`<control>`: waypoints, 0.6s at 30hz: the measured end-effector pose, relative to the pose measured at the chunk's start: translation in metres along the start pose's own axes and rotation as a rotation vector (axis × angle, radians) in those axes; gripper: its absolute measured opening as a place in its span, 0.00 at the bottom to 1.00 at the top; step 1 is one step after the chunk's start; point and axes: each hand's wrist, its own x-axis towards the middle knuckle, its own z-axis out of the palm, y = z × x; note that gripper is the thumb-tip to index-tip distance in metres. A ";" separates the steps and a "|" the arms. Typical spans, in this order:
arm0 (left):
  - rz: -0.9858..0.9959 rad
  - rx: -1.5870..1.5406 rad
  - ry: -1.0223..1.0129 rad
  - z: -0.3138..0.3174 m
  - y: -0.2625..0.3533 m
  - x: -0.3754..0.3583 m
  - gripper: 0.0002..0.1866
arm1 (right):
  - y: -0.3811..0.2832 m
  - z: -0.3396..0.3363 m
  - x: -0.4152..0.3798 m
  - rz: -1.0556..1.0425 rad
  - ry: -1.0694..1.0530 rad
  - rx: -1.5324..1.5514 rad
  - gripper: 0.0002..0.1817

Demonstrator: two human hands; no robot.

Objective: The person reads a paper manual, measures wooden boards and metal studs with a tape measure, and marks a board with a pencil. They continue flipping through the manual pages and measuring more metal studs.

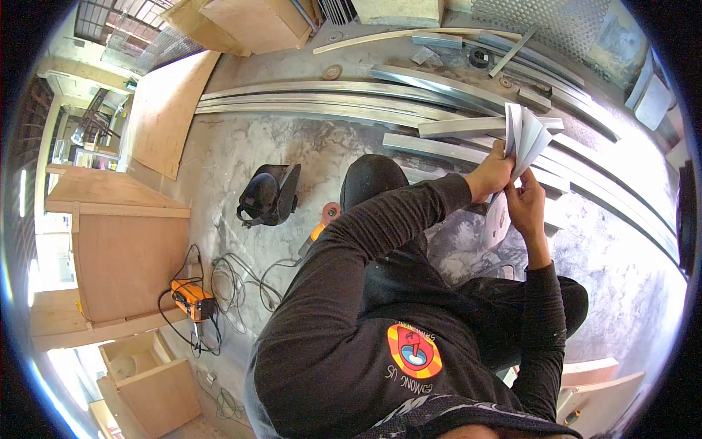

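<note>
My left hand and my right hand meet over my lap at the right, both closed on a white paper booklet. Its pages fan apart above my fingers. The left hand pinches it from the left side, while the right grips lower down by the fold. Below the hands, a pale flat piece with dark marks hangs or lies close to the right wrist. An angle grinder with an orange body and a reddish disc rests on the floor beside my knee.
Metal bars lie across the concrete floor ahead. A black welding mask sits left of my knee. An orange welding machine with coiled cables stands near wooden boxes. A black tape roll is farther off.
</note>
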 end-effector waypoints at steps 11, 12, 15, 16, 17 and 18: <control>-0.032 -0.008 0.005 0.000 0.002 -0.002 0.16 | 0.000 0.002 0.000 -0.015 0.018 0.005 0.19; -0.030 -0.013 0.002 0.000 0.003 -0.002 0.16 | 0.000 0.001 0.000 -0.009 0.012 -0.006 0.19; -0.026 -0.010 0.000 0.000 0.002 -0.002 0.16 | -0.001 0.001 0.000 -0.003 0.004 -0.007 0.19; -0.024 -0.002 0.001 0.000 0.001 -0.001 0.16 | -0.002 0.000 0.000 -0.003 0.004 -0.007 0.19; -0.024 -0.002 0.001 0.000 0.000 0.000 0.16 | -0.003 0.000 0.000 -0.009 0.008 -0.009 0.19; -0.030 -0.002 0.001 -0.001 -0.001 0.001 0.16 | -0.003 0.000 0.000 -0.015 0.012 -0.011 0.19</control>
